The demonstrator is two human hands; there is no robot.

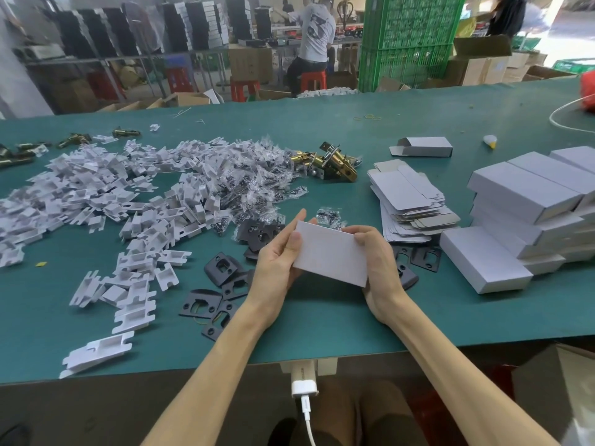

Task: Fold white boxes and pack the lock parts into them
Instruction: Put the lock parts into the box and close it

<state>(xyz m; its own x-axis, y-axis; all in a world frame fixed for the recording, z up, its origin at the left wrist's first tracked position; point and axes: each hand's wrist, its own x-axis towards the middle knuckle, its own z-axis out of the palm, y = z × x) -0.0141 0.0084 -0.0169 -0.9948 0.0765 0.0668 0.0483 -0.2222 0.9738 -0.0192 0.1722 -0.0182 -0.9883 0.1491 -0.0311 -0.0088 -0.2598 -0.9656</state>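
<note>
A closed white box [331,252] is held just above the green table [322,323], near its front edge. My left hand [280,255] grips the box's left end, thumb on top. My right hand [378,255] grips its right end, fingers curled over the far edge. Black lock plates [201,302] lie scattered under and left of my hands. Small clear bags of screws [328,217] sit just behind the box. Brass latch bolts [335,160] lie farther back. Flat unfolded boxes [409,194] are stacked to the right.
A big heap of white cardboard inserts [106,194] covers the left of the table. Folded white boxes [528,201] are stacked at the right, one lone box [425,147] behind them. A white charger and cable [304,391] hang at the table's front edge. People work in the background.
</note>
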